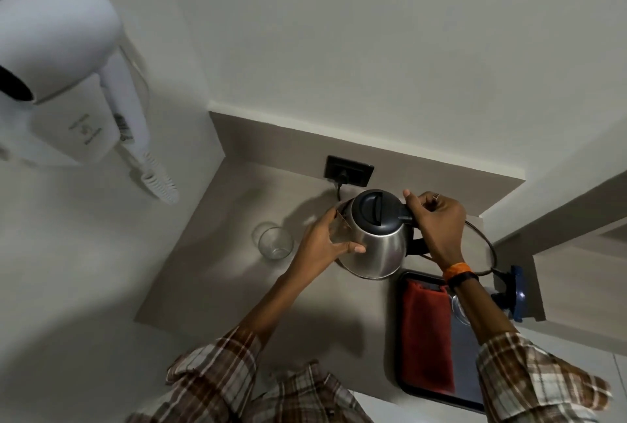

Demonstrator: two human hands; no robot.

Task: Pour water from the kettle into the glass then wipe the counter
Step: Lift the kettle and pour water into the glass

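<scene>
Kettle sat mid-counter; glass just left, tray right-front. Left hand cupped its body, right hand wrapped its handle.

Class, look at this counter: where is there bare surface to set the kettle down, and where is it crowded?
Bare patches: the counter in front of the glass toward the front edge, and the back corner between glass and wall socket. Crowded: the right side, where the tray with the red cloth, the cord and the kettle sit close together.
</scene>
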